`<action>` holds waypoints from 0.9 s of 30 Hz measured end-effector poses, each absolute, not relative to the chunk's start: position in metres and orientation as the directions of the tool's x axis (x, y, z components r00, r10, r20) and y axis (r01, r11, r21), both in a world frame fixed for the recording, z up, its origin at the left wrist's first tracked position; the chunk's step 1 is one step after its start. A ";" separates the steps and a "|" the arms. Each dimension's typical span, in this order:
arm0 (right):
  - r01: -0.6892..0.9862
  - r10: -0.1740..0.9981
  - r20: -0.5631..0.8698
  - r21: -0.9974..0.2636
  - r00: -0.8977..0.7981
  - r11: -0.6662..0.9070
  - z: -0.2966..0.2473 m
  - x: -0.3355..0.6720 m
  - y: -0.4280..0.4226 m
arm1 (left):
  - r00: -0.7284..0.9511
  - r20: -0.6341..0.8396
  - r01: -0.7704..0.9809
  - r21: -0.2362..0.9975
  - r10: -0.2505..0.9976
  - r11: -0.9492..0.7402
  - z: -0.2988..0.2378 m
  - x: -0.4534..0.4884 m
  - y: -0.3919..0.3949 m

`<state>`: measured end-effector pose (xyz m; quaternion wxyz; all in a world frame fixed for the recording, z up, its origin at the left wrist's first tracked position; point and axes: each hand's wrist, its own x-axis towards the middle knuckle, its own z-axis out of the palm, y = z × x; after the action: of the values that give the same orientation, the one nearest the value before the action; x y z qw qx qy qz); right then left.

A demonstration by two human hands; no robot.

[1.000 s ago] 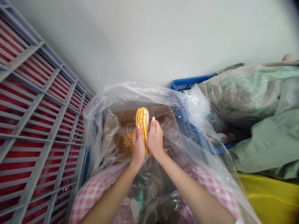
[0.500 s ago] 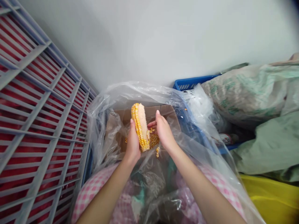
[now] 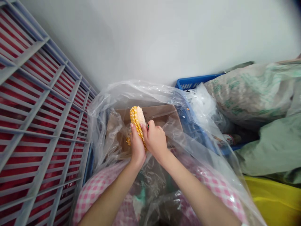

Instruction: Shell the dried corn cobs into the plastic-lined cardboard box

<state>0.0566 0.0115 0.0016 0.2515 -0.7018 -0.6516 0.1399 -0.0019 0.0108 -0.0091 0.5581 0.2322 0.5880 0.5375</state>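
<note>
A partly stripped corn cob (image 3: 136, 116) stands upright between my hands, yellow kernels on its left side and bare pale core on its right. My left hand (image 3: 137, 147) is wrapped around its lower half. My right hand (image 3: 155, 139) is closed against the cob's right side, thumb pressing on the kernels, with a thin dark tool just showing at its fingers. Both hands hover over a cardboard box (image 3: 164, 114) lined with clear plastic sheet (image 3: 113, 103). Loose kernels (image 3: 128, 140) lie inside the box, left of my hands.
A grey slatted crate wall (image 3: 39, 125) with red behind it fills the left. A blue plastic basket (image 3: 192, 83) sits behind the box. Woven sacks (image 3: 254, 91) are heaped on the right above a yellow surface (image 3: 275, 201). Pink checked fabric (image 3: 94, 191) covers my lap.
My right hand had opened and dropped kernels into the box; it has now returned and closed against the cob. The cob has turned slightly and sits a little lower.
</note>
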 end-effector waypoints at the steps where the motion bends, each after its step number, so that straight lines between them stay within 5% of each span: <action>1: 0.851 0.986 0.134 -0.525 0.095 -0.010 0.000 0.057 0.012 | -0.266 -0.418 -0.346 0.882 0.869 0.319 -0.009 -0.002 0.010; 5: 0.791 0.985 0.124 -0.611 0.122 -0.021 0.001 0.061 0.013 | -0.196 -0.483 -0.464 0.813 0.853 0.353 0.001 0.000 0.010; 9: 0.507 0.972 -0.049 -0.847 0.229 -0.162 0.007 0.073 0.019 | -0.117 -0.525 -0.505 0.762 0.843 0.404 0.012 -0.002 0.014; 13: 0.277 0.946 -0.189 -0.925 0.262 -0.261 0.012 0.079 0.021 | -0.091 -0.528 -0.481 0.766 0.844 0.427 0.012 -0.005 0.019; 22: 0.614 0.956 0.002 -0.767 0.292 -0.186 0.010 0.059 0.009 | -0.121 -0.444 -0.409 0.837 0.888 0.363 0.001 0.000 0.009; 27: 0.619 0.950 -0.026 -0.752 0.311 -0.224 0.007 0.060 0.015 | -0.133 -0.460 -0.433 0.824 0.878 0.366 0.001 0.002 0.007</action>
<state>0.0603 0.0145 0.0070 0.3277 -0.7405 -0.5298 0.2521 0.0020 0.0068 0.0006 0.6254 0.2062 0.5401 0.5240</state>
